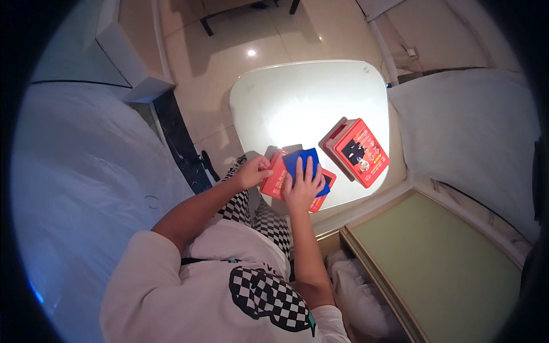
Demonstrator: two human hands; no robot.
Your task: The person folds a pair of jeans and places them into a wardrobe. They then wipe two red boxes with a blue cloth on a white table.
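Note:
A red box (274, 178) with a printed lid lies near the close edge of a white table (274, 98), in front of my lap. My left hand (255, 173) is at its left edge, the fingers curled and the thumb bent against the rim. Over the middle of the lid lies a blue cloth (300, 158), folded or bunched. My right hand (305, 184) presses on this cloth from above, fingers spread across it, and hides part of the lid. Farther right on the table stands a second red box (364, 152) with a picture and writing on its top.
Right of me is a drawer (360, 291), pulled open with white plastic-like material inside, beside a green-topped cabinet (437, 257). White sheeting covers furniture on the left (94, 184) and the right (467, 137). Dark furniture legs (206, 26) stand on the tiled floor beyond the table.

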